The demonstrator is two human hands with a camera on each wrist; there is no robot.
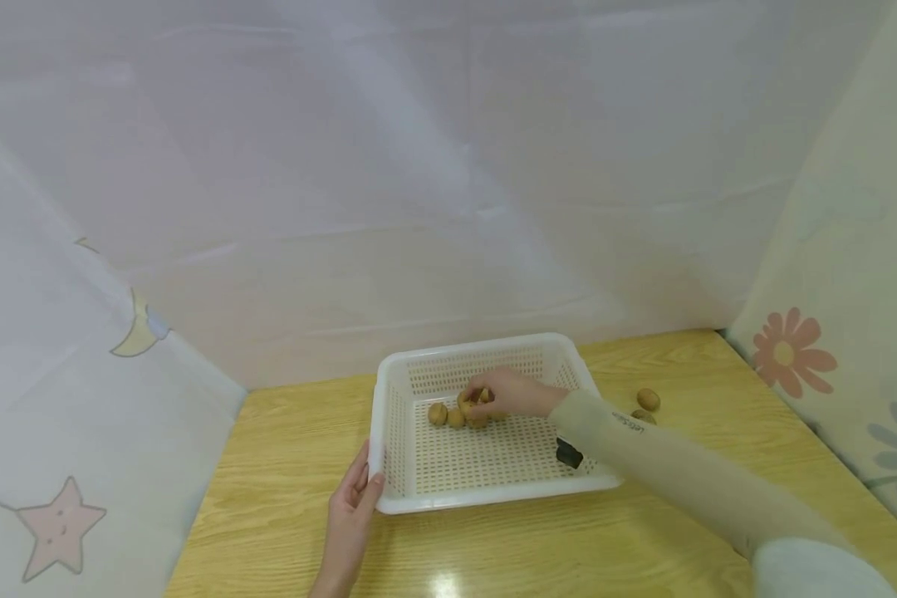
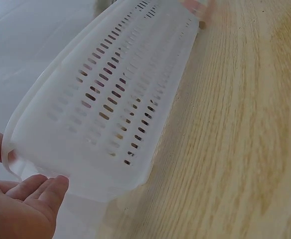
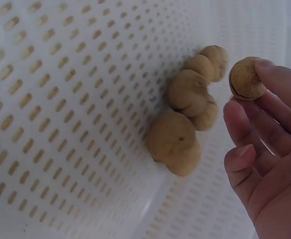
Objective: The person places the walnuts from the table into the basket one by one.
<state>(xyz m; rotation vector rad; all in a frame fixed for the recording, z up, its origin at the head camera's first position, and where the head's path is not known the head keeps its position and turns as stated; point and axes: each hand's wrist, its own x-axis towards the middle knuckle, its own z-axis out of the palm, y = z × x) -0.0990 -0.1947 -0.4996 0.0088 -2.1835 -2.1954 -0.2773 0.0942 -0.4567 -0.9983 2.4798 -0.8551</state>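
A white perforated plastic basket (image 1: 493,497) sits on the wooden table. My left hand (image 1: 353,502) holds its left front corner, the thumb over the rim and the other fingers outside and below; the left wrist view shows this hand (image 2: 28,204) at the basket's outer wall. Inside the basket, my right hand (image 1: 512,392) pinches a walnut (image 3: 247,78) between thumb and fingertips, just clear of the others. Several walnuts (image 3: 173,139) lie clustered on the basket floor beside that hand. The head view partly hides this cluster behind the right fingers.
Outside the basket, a loose walnut (image 1: 648,399) lies to the right on the table (image 1: 269,473), with another walnut (image 1: 643,417) partly behind the right sleeve. A black object (image 1: 568,453) shows beneath the right wrist. Pale printed cloth (image 1: 448,208) hangs behind and on both sides.
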